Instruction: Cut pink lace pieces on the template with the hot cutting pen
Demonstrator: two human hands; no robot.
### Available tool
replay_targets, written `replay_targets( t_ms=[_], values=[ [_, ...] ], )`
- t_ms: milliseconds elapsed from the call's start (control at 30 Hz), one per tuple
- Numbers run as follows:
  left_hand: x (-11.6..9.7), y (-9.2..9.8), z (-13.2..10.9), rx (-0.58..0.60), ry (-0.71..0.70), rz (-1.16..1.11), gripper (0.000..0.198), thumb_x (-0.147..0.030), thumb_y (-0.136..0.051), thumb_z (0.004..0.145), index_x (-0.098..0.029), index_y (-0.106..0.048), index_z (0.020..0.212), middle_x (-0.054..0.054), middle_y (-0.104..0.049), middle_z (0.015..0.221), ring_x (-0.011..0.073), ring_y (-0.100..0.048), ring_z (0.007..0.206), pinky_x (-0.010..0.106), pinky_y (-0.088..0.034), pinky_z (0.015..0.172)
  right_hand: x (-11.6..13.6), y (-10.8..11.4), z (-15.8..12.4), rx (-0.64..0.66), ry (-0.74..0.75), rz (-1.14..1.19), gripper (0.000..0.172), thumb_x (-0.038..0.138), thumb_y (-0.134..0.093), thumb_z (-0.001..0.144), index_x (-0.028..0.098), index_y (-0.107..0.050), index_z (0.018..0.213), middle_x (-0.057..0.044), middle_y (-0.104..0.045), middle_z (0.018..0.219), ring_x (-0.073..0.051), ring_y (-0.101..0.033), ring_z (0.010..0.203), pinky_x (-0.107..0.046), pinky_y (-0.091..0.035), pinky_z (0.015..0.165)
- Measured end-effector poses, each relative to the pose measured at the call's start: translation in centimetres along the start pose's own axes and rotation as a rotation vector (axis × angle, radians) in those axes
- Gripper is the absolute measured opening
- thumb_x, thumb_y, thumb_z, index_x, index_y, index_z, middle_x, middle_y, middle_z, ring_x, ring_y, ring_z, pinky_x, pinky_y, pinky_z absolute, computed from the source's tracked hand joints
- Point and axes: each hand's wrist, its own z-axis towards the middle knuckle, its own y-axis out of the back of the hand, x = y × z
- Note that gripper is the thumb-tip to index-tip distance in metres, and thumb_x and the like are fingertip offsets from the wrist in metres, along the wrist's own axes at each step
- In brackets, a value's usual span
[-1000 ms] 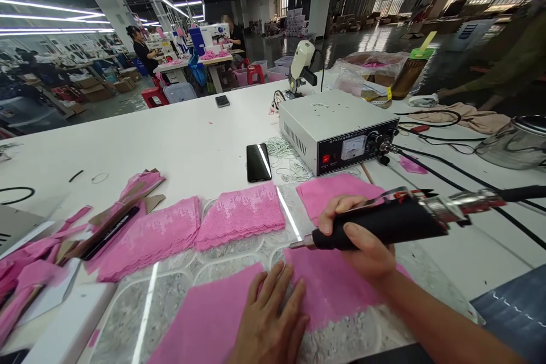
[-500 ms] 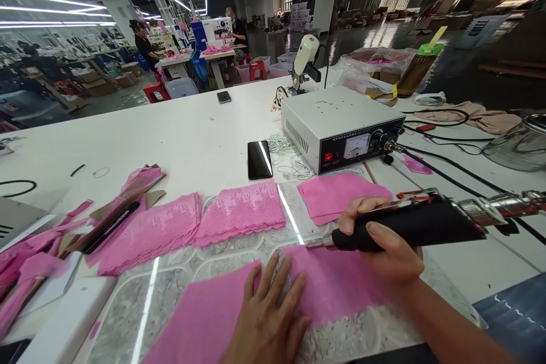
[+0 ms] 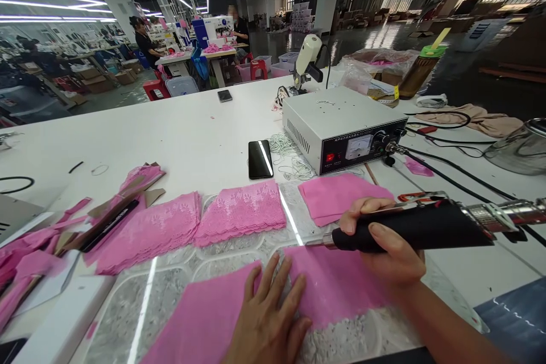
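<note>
desk [image 3: 179, 136] white | grey box [image 3: 336, 119] at back | pink cloth [image 3: 336, 284] flat at desk's near edge | black tool [image 3: 409, 230] tip at cloth's far edge | right hand [image 3: 384, 259] closed around tool | left hand [image 3: 267, 327] flat, fingers spread on cloth | phone [image 3: 260, 159] left of box

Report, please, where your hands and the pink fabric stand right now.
Right hand gripping black handheld tool, tip at fabric edge. Left hand flat on pink fabric. Nothing blocking the tip.
</note>
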Motion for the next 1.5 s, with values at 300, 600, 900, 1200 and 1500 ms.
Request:
replay_targets(
  t_ms=[300, 600, 900, 1200, 1500],
  values=[
    [0.1, -0.3, 0.0, -0.020, -0.014, 0.013, 0.041, -0.028, -0.052, 0.094, -0.019, -0.056, 0.134, 0.011, -0.053, 0.142, 0.0314, -0.041, 0.136, 0.045, -0.034, 0.105, 0.0, -0.2, -0.2, 0.042, -0.003, -0.011, 0.010, 0.030, -0.064, 0.080, 0.024, -0.061, 0.087, -0.001, -0.055, 0.079, -0.016, -0.058, 0.059, -0.034, -0.052, 0.052],
    [0.8, -0.8, -0.2, -0.006, -0.065, 0.049, 0.042, -0.026, -0.053, 0.092, -0.018, -0.058, 0.132, 0.013, -0.052, 0.143, 0.0316, -0.039, 0.137, 0.045, -0.024, 0.110, 0.4, 0.0, 0.3, 0.019, 0.011, 0.003, 0.009, 0.028, -0.062, 0.081, 0.024, -0.060, 0.087, 0.000, -0.056, 0.080, -0.015, -0.058, 0.060, -0.034, -0.051, 0.054],
    [0.9, -0.9, -0.3, -0.032, -0.066, 0.041, 0.041, -0.023, -0.052, 0.092, -0.018, -0.058, 0.132, 0.013, -0.051, 0.143, 0.0320, -0.040, 0.136, 0.045, -0.022, 0.112, 2.4, 3.2, 0.6, -0.213, 0.075, -0.070, 0.008, 0.020, -0.058, 0.072, 0.020, -0.063, 0.079, -0.001, -0.054, 0.076, -0.013, -0.056, 0.057, -0.031, -0.048, 0.056],
    [1.0, -0.9, -0.3, -0.007, -0.061, 0.045, 0.044, -0.021, -0.056, 0.089, -0.018, -0.057, 0.133, 0.013, -0.050, 0.144, 0.0302, -0.031, 0.142, 0.045, -0.017, 0.115, 1.4, 3.2, 0.0, -0.164, 0.058, -0.032, 0.008, 0.026, -0.065, 0.074, 0.021, -0.065, 0.081, 0.000, -0.057, 0.077, -0.013, -0.058, 0.058, -0.030, -0.051, 0.055],
    [1.2, -0.9, -0.5, 0.034, -0.090, 0.083, 0.048, -0.025, -0.058, 0.089, -0.020, -0.055, 0.136, 0.012, -0.047, 0.147, 0.0310, -0.032, 0.142, 0.045, -0.016, 0.116, 1.7, 3.4, 0.5, -0.189, 0.065, -0.035, 0.006, 0.023, -0.063, 0.073, 0.021, -0.063, 0.078, 0.000, -0.057, 0.075, -0.013, -0.058, 0.058, -0.031, -0.051, 0.057]
  ],
)
